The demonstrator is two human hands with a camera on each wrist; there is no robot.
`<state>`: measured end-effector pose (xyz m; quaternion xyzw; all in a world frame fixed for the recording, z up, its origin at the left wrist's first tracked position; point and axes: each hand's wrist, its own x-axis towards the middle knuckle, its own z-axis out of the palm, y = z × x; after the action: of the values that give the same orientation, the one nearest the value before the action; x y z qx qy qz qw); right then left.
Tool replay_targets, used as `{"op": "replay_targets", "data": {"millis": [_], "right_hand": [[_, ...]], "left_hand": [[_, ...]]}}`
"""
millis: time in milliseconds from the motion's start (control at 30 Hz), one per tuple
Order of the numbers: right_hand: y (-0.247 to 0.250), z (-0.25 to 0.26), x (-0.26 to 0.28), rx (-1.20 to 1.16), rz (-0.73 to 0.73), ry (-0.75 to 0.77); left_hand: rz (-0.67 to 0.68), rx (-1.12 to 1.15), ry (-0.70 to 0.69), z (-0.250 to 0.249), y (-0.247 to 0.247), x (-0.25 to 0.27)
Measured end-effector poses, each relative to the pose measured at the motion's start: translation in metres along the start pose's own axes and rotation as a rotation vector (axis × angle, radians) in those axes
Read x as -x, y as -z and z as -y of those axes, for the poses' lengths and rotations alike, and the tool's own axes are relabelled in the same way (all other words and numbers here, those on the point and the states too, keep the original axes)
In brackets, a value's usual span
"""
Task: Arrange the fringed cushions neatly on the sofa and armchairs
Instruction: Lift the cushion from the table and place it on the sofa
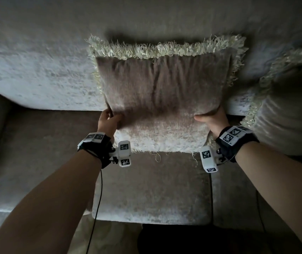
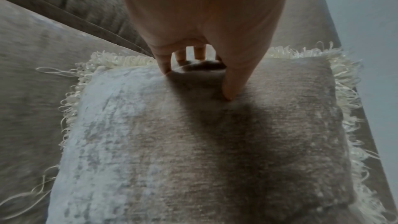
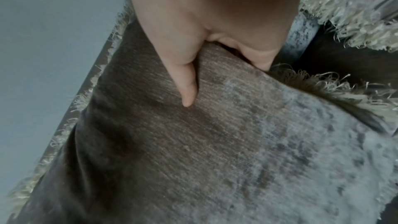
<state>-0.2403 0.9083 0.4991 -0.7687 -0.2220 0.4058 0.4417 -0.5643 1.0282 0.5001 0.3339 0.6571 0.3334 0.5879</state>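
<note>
On sofa (image 1: 36, 74) seat, against backrest: fringed cushion (image 1: 161, 92) upright, leaning back, cream fringe on all edges. Left hand (image 1: 109, 121) grips its lower left edge, thumb on front face, fingers (image 2: 199, 53) behind. Right hand (image 1: 212, 119) grips lower right edge, thumb (image 3: 187, 89) pressed into front fabric, rest wrapped behind. Second fringed cushion (image 1: 289, 110) just right, fringes near, contact unclear. Count: two cushions, two hands, one sofa.

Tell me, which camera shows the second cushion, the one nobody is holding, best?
The head view: the second cushion lies beside the held cushion. The right wrist view catches only its fringe; the left wrist view misses it.
</note>
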Motion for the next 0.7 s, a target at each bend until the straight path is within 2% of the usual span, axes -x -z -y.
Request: {"op": "replay_targets", "data": {"millis": [267,367,467,500,567,633,667,700], "right_hand": [[-0.031,-0.026,-0.024,-0.093,-0.100,0.042],[-0.032,-0.027,-0.030,-0.073,-0.092,0.014],[-0.028,-0.023,-0.018,0.122,-0.223,0.048],[-0.029,-0.022,-0.013,0.192,-0.288,0.115],[-0.037,-0.013,0.001,0.369,-0.390,0.345],[-0.050,0.002,0.012,0.597,-0.378,0.582],[-0.057,0.009,0.011,0.719,-0.321,0.639],[-0.060,0.013,0.005,0.826,-0.252,0.626]], "left_hand": [[0.082,-0.051,-0.018,0.008,-0.005,-0.045],[0.002,-0.145,-0.005,0.016,-0.007,-0.062],[-0.197,-0.282,0.002,0.002,-0.015,-0.046],[-0.268,-0.357,-0.063,-0.004,-0.020,-0.037],[-0.324,-0.510,-0.336,-0.015,-0.028,-0.016],[-0.250,-0.714,-0.650,-0.021,-0.037,-0.006],[-0.174,-0.837,-0.755,-0.024,-0.041,-0.005],[-0.097,-0.949,-0.791,-0.026,-0.044,-0.009]]}}
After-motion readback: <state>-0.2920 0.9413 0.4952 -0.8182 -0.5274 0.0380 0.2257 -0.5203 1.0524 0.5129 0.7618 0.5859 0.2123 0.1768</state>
